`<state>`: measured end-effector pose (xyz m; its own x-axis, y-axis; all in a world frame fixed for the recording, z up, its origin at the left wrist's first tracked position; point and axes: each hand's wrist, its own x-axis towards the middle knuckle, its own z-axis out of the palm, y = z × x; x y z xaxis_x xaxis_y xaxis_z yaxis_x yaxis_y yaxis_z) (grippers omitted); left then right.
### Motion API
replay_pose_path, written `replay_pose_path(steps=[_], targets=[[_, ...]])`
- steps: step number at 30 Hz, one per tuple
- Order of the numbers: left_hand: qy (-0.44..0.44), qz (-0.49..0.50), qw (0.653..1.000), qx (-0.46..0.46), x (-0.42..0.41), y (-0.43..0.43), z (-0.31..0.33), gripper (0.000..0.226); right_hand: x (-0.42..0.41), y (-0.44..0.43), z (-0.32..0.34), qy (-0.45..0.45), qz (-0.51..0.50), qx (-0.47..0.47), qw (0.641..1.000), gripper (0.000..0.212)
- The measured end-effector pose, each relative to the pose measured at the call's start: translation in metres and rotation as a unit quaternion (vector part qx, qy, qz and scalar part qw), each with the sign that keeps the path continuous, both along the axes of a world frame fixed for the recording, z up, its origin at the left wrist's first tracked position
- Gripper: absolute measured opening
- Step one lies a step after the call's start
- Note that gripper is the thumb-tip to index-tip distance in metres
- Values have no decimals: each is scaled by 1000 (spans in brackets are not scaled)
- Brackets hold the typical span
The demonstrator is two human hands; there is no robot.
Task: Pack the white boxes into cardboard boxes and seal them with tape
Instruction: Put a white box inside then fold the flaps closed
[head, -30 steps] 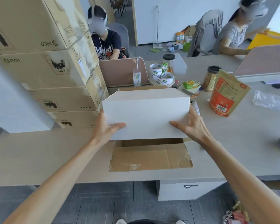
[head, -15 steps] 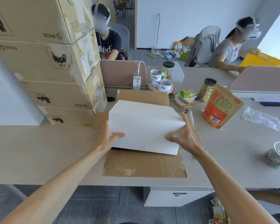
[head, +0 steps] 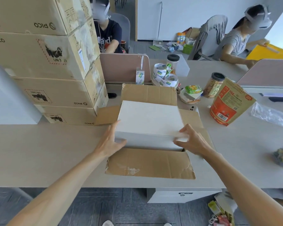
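From the head view, the white box [head: 149, 118] sits partway down in the open cardboard box [head: 149, 162], its top above the opening and all four flaps folded outward on the surface [head: 39, 152]. The left hand [head: 110, 141] holds the near left corner: its fingers [head: 114, 128] lie along the left side and the thumb wraps across the near face. The right hand [head: 192, 141] pinches the near right corner, fingers curled over the top edge and thumb against the near face.

A stack of brown cartons [head: 47, 54] stands just to the left, and the open box's left flap reaches its base. Behind the far flap is a pink divider panel [head: 122, 67], with tape rolls [head: 165, 77] heaped beside it. To the right, apart from the right flap, stand a red snack pouch [head: 230, 103] and a dark-lidded jar [head: 214, 85], with a clear plastic bag [head: 269, 115] farther right. Two people sit at desks beyond.
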<state>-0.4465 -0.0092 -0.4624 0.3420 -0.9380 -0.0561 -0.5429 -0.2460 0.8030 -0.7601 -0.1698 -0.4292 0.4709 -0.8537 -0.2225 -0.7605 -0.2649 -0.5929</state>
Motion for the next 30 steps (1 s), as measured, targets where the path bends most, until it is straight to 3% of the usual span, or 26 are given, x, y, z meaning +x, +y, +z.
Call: replay_pose_path(steps=[3,6,10,14,18,22,26,30], targets=[[-109,-51,989,89,15,8,-6,61,0,0,-5,20,11,1,1000,38],[-101,-13,987,123,25,13,-13,38,1,-2,-9,8,-16,-16,1000,33],[16,95,987,127,21,7,-14,53,-11,-9,-19,-5,-92,-22,995,39],[121,118,974,154,13,-8,-10,27,-29,-20,-28,23,-168,1,985,51],[198,175,957,116,18,-34,0,63,-40,-33,-30,8,-241,71,968,67],[231,281,931,29,9,-48,10,39,-38,-42,-21,-7,-255,58,965,58],[184,228,955,-53,-2,-41,12,45,-31,-43,5,7,-204,-65,977,59],[86,79,993,30,-1,-42,15,36,-17,-36,31,-30,-125,-47,991,70]])
